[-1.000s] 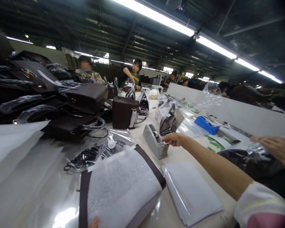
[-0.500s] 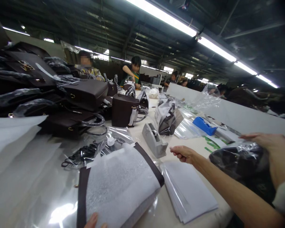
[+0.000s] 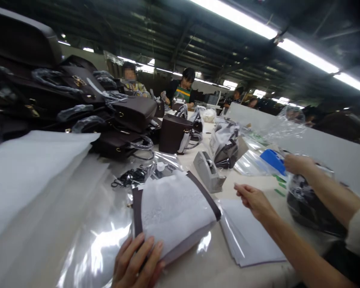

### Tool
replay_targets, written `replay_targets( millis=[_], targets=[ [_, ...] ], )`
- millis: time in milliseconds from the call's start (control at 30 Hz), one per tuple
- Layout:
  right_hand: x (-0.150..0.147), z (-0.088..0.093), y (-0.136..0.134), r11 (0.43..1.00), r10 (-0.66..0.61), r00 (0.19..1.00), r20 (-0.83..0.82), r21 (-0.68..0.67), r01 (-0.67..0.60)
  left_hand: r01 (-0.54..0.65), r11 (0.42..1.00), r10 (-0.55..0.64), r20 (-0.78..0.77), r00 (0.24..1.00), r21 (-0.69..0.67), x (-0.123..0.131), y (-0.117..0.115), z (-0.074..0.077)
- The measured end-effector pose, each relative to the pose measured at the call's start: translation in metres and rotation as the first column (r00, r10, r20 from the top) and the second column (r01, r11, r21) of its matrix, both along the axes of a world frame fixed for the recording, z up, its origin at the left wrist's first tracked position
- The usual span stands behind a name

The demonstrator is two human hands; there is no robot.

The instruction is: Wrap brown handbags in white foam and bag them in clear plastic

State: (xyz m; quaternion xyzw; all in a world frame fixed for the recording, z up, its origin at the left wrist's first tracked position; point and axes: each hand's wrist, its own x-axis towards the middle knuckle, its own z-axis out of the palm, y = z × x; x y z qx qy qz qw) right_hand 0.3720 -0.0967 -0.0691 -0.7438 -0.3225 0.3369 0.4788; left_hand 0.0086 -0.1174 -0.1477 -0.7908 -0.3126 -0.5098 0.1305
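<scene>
A dark brown handbag lies in front of me, its upper face covered by white wrapping paper. My left hand rests on its near left corner, fingers spread and touching the paper; the thumb is hidden. To the right, my right hand is raised over a stack of white sheets and clear plastic. Its thumb and fingertips are pinched together; whatever they hold is too small to make out. A grey tape dispenser stands just beyond these fingertips.
Brown handbags with plastic-wrapped handles are piled at left, behind white paper sheets. At right, a co-worker's hand is by a blue tape dispenser and a plastic-wrapped dark bag. Other people work farther back.
The view has shifted, and more of my left hand now shows on the bag. My right hand stays pinched near the dispenser. The co-worker's hand has reached forward to the blue dispenser.
</scene>
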Motion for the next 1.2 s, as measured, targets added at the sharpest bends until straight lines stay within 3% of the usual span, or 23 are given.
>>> replay_targets(
  millis=[100,200,267,367,600,1033,1200],
  targets=[
    [-0.056,0.036,-0.02,0.979,0.201,0.971,-0.129,0.047,-0.197,0.028,0.998,-0.027,0.023,0.999,-0.05,0.001,-0.007,0.005],
    [-0.124,0.059,-0.038,0.901,0.403,0.841,-0.361,-0.006,-0.434,0.043,0.997,-0.041,0.023,0.999,-0.066,0.0,-0.009,0.006],
    [-0.162,0.062,-0.046,0.846,0.47,0.77,-0.431,-0.028,-0.532,0.062,0.995,-0.06,0.03,0.998,-0.078,-0.001,-0.009,0.006],
    [-0.195,0.049,-0.049,0.799,0.521,0.719,-0.459,-0.035,-0.601,0.09,0.993,-0.085,0.06,0.995,-0.076,-0.002,-0.009,0.003],
    [-0.206,0.01,-0.048,0.819,0.464,0.775,-0.429,-0.126,-0.56,0.121,0.988,-0.111,0.107,0.988,-0.091,-0.004,-0.007,0.007],
    [-0.213,0.008,-0.059,0.869,0.355,0.851,-0.387,-0.2,-0.453,0.129,0.95,-0.126,0.029,0.992,-0.284,-0.008,0.0,0.036],
    [-0.209,0.005,-0.076,0.901,0.291,0.86,-0.419,-0.181,-0.393,0.125,0.947,-0.132,-0.003,0.991,-0.297,-0.008,0.0,0.037]
  ],
)
